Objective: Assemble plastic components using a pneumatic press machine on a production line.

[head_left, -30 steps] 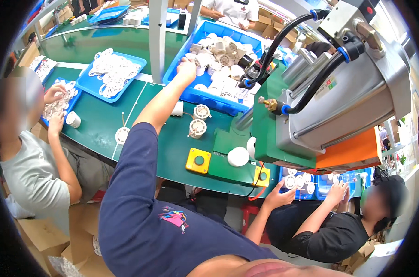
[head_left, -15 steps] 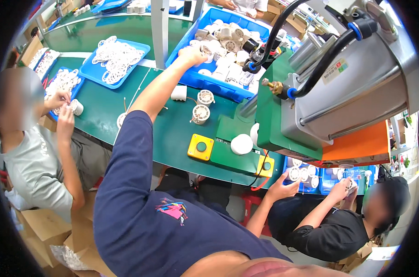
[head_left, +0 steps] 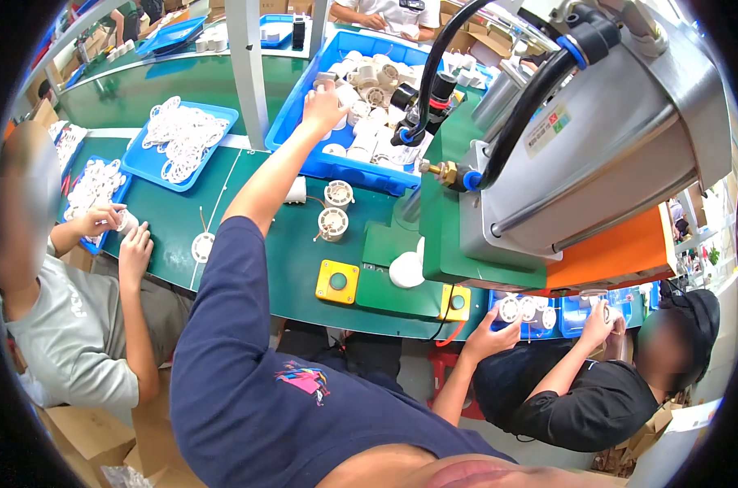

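My left hand reaches into the far blue bin, fingers closed round a pale cylindrical part at its near left side. White cylindrical housings and slotted round parts fill the bin. My right hand is low at the right, by the table's front edge, its fingers bent about a white round slotted part; its grip is partly hidden. Between my arms, two upright cylinders with slotted tops and wires stand on the green table, beside a white cylinder on its side. A white dome-shaped part sits at the press.
A large pneumatic press with black hoses overhangs the right side. Yellow button boxes flank its green base. Blue trays of white rings lie left. Co-workers handle parts at the left and right; a metal post rises beside the bin.
The view has shifted, moving the scene leftward. My left hand stays in the bin, now with a pale cylindrical part at its fingertips. The left co-worker's hands have moved lower.
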Motion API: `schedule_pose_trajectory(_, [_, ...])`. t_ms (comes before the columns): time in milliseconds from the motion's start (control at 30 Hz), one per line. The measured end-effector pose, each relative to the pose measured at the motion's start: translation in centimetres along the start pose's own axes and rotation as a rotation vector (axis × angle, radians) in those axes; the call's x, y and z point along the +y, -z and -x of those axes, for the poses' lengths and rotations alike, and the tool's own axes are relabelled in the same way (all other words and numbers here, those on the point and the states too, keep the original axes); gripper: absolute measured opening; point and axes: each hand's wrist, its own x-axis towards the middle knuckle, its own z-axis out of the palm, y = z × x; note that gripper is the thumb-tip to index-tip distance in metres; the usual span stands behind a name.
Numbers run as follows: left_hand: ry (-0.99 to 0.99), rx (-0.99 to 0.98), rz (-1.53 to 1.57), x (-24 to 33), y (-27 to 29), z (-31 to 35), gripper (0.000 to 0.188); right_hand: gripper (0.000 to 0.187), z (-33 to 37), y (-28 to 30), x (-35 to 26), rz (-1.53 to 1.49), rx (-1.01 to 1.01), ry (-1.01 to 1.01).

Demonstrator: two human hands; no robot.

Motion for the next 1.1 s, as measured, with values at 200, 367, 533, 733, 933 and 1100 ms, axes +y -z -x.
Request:
schedule_pose_trajectory(200, [-0.028,-0.104,0.049,0.0,6.5,1.7,0.066,0.063,0.1,0.1,0.5,0.032,-0.005,0.006])
schedule_pose_trajectory(367, [-0.036,-0.482,-0.185,-1.9,7.2,3.2,0.078,0.065,-0.2,-0.1,0.7,0.036,-0.004,0.004])
schedule_pose_trajectory(533, [0.058,-0.561,-0.180,-3.9,2.7,4.0,0.096,0.065,-1.0,-0.8,0.5,0.012,-0.021,0.031])
schedule_pose_trajectory(733, [0.030,-0.378,-0.141,-3.4,-0.3,2.1,0.099,0.064,0.1,0.1,0.0,0.028,-0.008,-0.001])
schedule_pose_trajectory(933, [-0.077,-0.375,-0.111,-2.4,2.1,1.5,0.075,0.065,-0.1,0.2,-0.2,-0.002,-0.015,-0.002])
schedule_pose_trajectory(1100, [-0.083,-0.089,-0.041,0.9,10.2,1.7,0.082,0.067,0.6,-0.1,1.2,0.049,0.010,-0.014])
